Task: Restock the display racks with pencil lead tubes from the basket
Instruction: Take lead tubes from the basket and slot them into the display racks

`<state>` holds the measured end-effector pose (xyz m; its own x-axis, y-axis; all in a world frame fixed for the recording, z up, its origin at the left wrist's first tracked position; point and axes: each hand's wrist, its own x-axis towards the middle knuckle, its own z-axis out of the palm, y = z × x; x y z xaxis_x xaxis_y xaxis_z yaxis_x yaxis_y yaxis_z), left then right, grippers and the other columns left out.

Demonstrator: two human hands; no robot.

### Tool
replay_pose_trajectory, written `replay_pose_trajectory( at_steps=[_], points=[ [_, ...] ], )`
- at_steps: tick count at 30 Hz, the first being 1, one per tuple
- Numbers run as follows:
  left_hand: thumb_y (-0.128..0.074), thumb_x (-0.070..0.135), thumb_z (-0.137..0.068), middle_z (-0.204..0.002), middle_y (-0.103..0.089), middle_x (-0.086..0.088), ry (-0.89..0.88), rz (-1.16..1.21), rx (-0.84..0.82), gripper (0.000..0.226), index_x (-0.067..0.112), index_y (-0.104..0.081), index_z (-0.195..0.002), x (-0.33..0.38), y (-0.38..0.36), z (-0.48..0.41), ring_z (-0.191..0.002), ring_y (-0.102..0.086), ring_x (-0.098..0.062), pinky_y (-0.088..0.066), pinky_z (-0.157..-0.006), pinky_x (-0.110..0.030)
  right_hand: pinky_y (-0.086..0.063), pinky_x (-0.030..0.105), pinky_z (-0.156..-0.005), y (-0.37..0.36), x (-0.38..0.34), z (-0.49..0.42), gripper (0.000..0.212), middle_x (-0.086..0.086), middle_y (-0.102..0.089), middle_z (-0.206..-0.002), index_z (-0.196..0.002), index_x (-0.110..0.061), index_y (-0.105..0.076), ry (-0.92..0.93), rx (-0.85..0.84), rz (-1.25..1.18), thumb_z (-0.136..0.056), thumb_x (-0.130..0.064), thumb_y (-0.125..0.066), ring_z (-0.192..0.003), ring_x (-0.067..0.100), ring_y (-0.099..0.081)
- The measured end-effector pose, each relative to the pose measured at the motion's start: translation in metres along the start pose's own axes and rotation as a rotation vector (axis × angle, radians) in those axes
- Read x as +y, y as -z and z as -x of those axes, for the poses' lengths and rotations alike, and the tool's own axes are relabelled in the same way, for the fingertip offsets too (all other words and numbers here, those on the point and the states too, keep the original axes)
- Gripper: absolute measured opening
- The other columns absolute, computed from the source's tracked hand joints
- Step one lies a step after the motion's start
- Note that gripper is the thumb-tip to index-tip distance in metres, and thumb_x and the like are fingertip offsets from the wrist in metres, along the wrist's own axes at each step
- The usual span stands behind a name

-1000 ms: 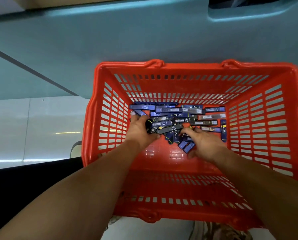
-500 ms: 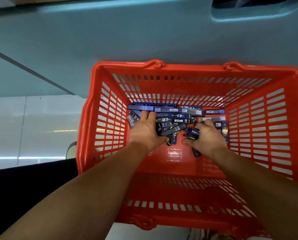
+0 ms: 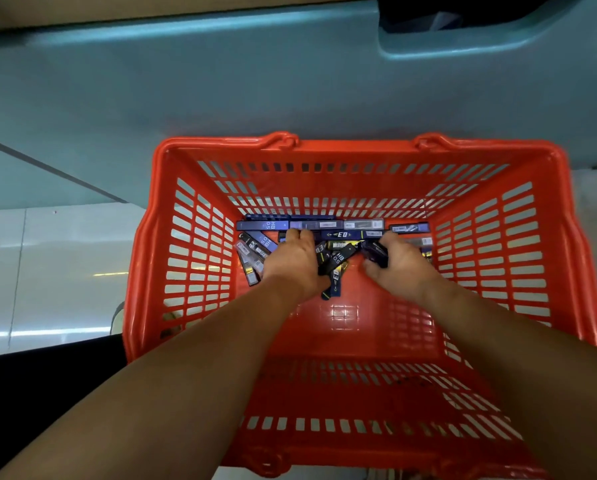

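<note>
**Head view.** Flat dark-blue and black pencil lead tubes (image 3: 342,234) lie heaped against the 12 o'clock wall of a red slotted plastic basket (image 3: 359,146). A few strays fan out toward 9 o'clock.

The right hand (image 3: 406,266), at 1 o'clock in the heap, pinches a small dark bunch of tubes (image 3: 376,253) between thumb and curled fingers. The left hand (image 3: 295,263), at 11 o'clock, lies over the heap with its fingertips among the tubes. Whether it grips anything cannot be told.

**Likely hazards:**
- The smooth tubes may slide out of an uneven bunch on lifting (they lie crossed, not aligned).
- Strays leaning at the 9 o'clock wall could poke through a slot if swept sideways.

No display rack is in view.
</note>
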<state>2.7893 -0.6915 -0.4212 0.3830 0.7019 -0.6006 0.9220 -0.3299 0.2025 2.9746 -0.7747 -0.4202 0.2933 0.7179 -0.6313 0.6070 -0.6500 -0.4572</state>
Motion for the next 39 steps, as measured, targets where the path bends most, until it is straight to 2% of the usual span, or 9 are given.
replay_pose_trajectory(
  at_steps=[4,7,10,18,21,24,28,34,39],
  points=[
    [-0.062,0.054,-0.092,-0.132,-0.047,-0.011,-0.025,-0.104,-0.034,0.070,0.010,-0.039,-0.142,0.000,-0.008,0.003,-0.115,-0.057,-0.030,-0.059,-0.087,-0.050,-0.047,0.026,-0.065,0.007,-0.009,0.003,0.018,0.001,-0.067,-0.096,-0.108,-0.019,-0.058,-0.111,-0.093,-0.220,-0.100,-0.035,-0.063,-0.089,0.016,-0.066],
    [-0.057,0.049,-0.097,-0.126,-0.049,-0.011,-0.044,-0.128,-0.012,0.059,0.010,-0.044,-0.138,-0.003,-0.010,0.006,-0.109,-0.059,-0.028,-0.058,-0.085,-0.045,-0.054,0.030,-0.072,0.006,-0.017,0.008,0.019,0.007,-0.074,-0.092,-0.107,-0.015,-0.063,-0.200,-0.151,-0.388,-0.103,-0.033,-0.060,-0.089,0.022,-0.071],
    [-0.055,0.046,-0.100,-0.123,-0.056,-0.013,-0.048,-0.110,-0.018,0.052,0.009,-0.043,-0.135,-0.009,-0.009,0.008,-0.105,-0.063,-0.030,-0.056,-0.081,-0.041,-0.059,0.033,-0.059,0.007,-0.024,0.014,0.023,0.010,-0.074,-0.086,-0.110,-0.010,-0.061,-0.270,-0.182,-0.541,-0.102,-0.032,-0.063,-0.076,0.024,-0.075],
    [-0.056,0.026,-0.101,-0.091,-0.069,-0.005,-0.034,0.655,-0.156,0.021,0.018,-0.052,-0.120,-0.017,0.032,0.039,-0.073,-0.068,-0.023,-0.056,-0.061,-0.041,-0.056,0.030,-0.051,0.020,-0.054,0.026,0.032,0.007,-0.065,-0.070,-0.119,-0.005,-0.062,-0.291,-0.175,-0.751,-0.089,-0.003,-0.073,-0.052,0.018,-0.063],
    [-0.059,0.015,-0.097,-0.071,-0.060,0.000,-0.049,0.858,-0.119,0.004,0.018,-0.059,-0.100,-0.016,0.057,0.064,-0.055,-0.053,-0.012,-0.046,-0.048,-0.025,-0.056,0.035,-0.055,0.028,-0.074,0.039,0.024,0.008,-0.062,-0.065,-0.108,0.001,-0.063,-0.275,-0.178,-0.766,-0.086,-0.002,-0.072,-0.048,0.020,-0.059],
    [-0.066,0.009,-0.088,-0.060,-0.052,0.007,-0.059,0.837,-0.008,0.020,0.022,-0.056,-0.077,-0.016,0.080,0.085,-0.052,-0.046,-0.011,-0.039,-0.048,-0.020,-0.052,0.034,-0.051,0.045,-0.101,0.064,0.014,0.007,-0.055,-0.056,-0.088,-0.006,-0.062,-0.205,-0.169,-0.768,-0.086,-0.008,-0.075,-0.044,0.020,-0.052],
    [-0.077,0.021,-0.084,-0.051,-0.053,0.009,-0.106,0.751,0.083,0.030,0.019,-0.052,-0.068,-0.015,0.115,0.110,-0.049,-0.052,-0.012,-0.045,-0.053,-0.027,-0.040,0.028,-0.044,0.079,-0.142,0.099,0.034,0.005,-0.046,-0.051,-0.072,-0.012,-0.056,-0.086,-0.120,-0.711,-0.082,-0.023,-0.087,-0.040,0.019,-0.042],
    [-0.073,0.040,-0.094,-0.055,-0.052,0.010,-0.261,0.606,0.171,0.033,0.015,-0.060,-0.076,-0.007,0.199,0.160,-0.053,-0.049,-0.010,-0.036,-0.045,-0.016,-0.033,0.022,-0.042,0.146,-0.199,0.163,0.015,0.006,-0.057,-0.063,-0.094,-0.013,-0.063,0.060,-0.110,-0.688,-0.095,-0.024,-0.073,-0.042,0.015,-0.039],
    [-0.073,0.044,-0.088,-0.062,-0.060,-0.001,-0.291,0.446,0.341,0.033,0.015,-0.059,-0.078,0.001,0.273,0.198,-0.057,-0.059,-0.020,-0.044,-0.052,-0.028,-0.026,0.021,-0.043,0.199,-0.245,0.214,0.048,0.010,-0.068,-0.082,-0.105,-0.013,-0.069,0.205,-0.120,-0.799,-0.078,-0.051,-0.081,-0.046,0.013,-0.033]
  ],
)
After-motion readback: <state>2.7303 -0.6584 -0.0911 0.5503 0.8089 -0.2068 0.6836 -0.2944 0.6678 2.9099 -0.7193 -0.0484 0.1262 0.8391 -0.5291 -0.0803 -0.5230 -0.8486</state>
